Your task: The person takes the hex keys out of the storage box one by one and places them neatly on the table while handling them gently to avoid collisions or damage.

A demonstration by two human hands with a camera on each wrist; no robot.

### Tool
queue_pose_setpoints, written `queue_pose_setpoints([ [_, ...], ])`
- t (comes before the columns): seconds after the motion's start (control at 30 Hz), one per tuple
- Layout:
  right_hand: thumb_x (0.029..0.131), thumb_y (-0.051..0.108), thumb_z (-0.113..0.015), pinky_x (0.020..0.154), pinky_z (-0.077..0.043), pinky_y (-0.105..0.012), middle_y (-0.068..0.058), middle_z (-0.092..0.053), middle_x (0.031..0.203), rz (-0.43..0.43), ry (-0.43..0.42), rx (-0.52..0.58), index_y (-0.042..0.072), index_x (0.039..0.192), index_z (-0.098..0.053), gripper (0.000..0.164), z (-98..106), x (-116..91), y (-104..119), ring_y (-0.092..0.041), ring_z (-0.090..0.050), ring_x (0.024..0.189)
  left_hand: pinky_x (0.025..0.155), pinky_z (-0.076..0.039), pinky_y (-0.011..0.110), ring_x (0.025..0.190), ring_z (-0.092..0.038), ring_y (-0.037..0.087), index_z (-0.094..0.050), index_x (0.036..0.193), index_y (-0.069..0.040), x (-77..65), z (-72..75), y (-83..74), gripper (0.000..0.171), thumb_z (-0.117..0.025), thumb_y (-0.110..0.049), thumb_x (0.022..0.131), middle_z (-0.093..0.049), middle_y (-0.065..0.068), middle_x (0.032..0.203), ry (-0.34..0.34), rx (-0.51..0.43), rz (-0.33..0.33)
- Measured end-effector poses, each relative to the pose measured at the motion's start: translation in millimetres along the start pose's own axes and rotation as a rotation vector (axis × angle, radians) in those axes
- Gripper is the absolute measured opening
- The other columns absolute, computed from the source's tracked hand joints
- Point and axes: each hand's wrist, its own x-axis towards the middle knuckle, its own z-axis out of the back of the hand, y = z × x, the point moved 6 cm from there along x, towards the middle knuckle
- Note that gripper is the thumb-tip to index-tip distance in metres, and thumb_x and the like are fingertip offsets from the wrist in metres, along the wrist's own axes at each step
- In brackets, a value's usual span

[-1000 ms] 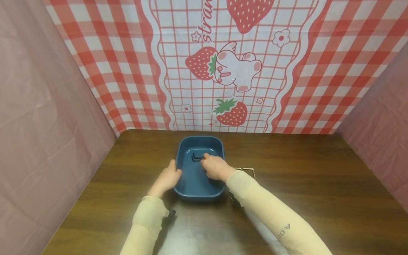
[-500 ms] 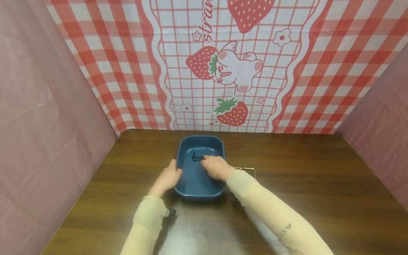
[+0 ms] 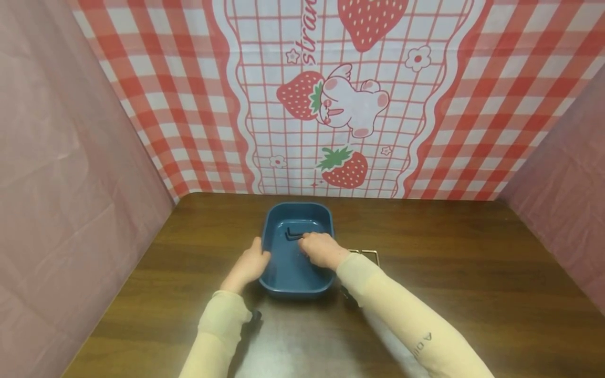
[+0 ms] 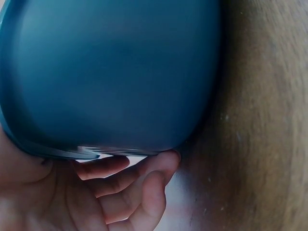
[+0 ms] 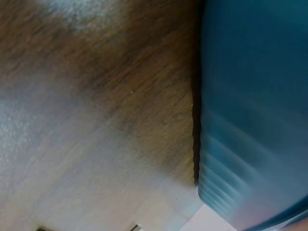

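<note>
A deep blue rectangular basin (image 3: 295, 278) stands on the table. My left hand (image 3: 248, 265) grips its left side, thumb at the rim; in the left wrist view the fingers (image 4: 149, 192) curl against the outer wall. My right hand (image 3: 322, 249) reaches over the right rim into the basin and pinches a thin black bent-wire piece (image 3: 294, 236). Two parallel bars with bent ends stick out to the left of the fingertips; the rest is hidden by the hand. The right wrist view shows only the basin's ribbed outer wall (image 5: 250, 144), with the right fingers out of sight.
A gold wire frame (image 3: 371, 253) lies on the brown wooden table (image 3: 449, 273) right of the basin, partly hidden by the right sleeve. A red checked strawberry cloth (image 3: 350, 105) hangs behind the table. Pink cloths (image 3: 71, 157) flank both sides.
</note>
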Motion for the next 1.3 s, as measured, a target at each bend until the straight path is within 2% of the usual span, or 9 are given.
queue_pose_setpoints([
  [0.2,0.078,0.004,-0.061,0.059,-0.048,-0.033,-0.001,-0.057,0.077,0.0,-0.008,0.006,0.016,0.073,-0.061,0.013,-2,0,-1,-0.019,-0.056,0.071,0.1,-0.033,0.052,0.123,-0.039,0.042,-0.011,0.142,0.007,-0.5,-2.7,0.7,0.061,-0.034,-0.023,0.093,-0.032,0.031,0.139,0.006,-0.004,0.005],
  [0.37,0.081,0.003,-0.059,0.066,-0.051,-0.033,-0.001,-0.061,0.084,-0.006,0.001,0.082,0.015,0.083,-0.068,0.015,-1,1,-2,-0.018,-0.059,0.075,0.099,-0.033,0.052,0.122,-0.041,0.042,-0.012,0.141,0.007,-1.6,-1.8,0.0,0.061,-0.034,-0.023,0.093,-0.033,0.031,0.138,-0.001,0.0,0.004],
  [0.5,0.085,0.008,-0.059,0.071,-0.052,-0.031,-0.002,-0.063,0.09,-0.009,-0.015,0.153,0.014,0.093,-0.069,0.014,3,3,-2,-0.015,-0.06,0.077,0.099,-0.034,0.052,0.121,-0.041,0.043,-0.013,0.141,0.008,-2.4,-0.7,-0.8,0.061,-0.035,-0.022,0.093,-0.033,0.032,0.137,-0.001,0.001,0.003],
  [0.7,0.088,0.014,-0.058,0.072,-0.052,-0.027,-0.001,-0.063,0.092,0.002,-0.073,0.174,0.015,0.097,-0.068,0.014,7,3,-3,-0.012,-0.06,0.08,0.097,-0.036,0.053,0.12,-0.043,0.043,-0.015,0.141,0.007,-2.9,0.7,-2.0,0.059,-0.035,-0.022,0.093,-0.036,0.032,0.135,-0.001,-0.009,0.006],
  [1.07,0.086,0.012,-0.058,0.074,-0.051,-0.025,0.0,-0.063,0.095,0.03,-0.152,0.204,0.014,0.097,-0.066,0.014,13,3,-3,-0.011,-0.062,0.085,0.098,-0.035,0.053,0.122,-0.041,0.043,-0.014,0.141,0.007,-3.1,0.6,-1.1,0.059,-0.034,-0.022,0.094,-0.033,0.031,0.138,0.013,-0.007,0.02],
  [1.3,0.087,0.012,-0.057,0.077,-0.051,-0.026,0.0,-0.062,0.094,0.042,-0.215,0.27,0.012,0.096,-0.065,0.012,22,1,-4,-0.012,-0.06,0.086,0.095,-0.038,0.053,0.117,-0.045,0.043,-0.018,0.139,0.006,-1.7,1.4,-0.9,0.057,-0.035,-0.022,0.093,-0.039,0.031,0.133,-0.005,0.005,-0.005],
])
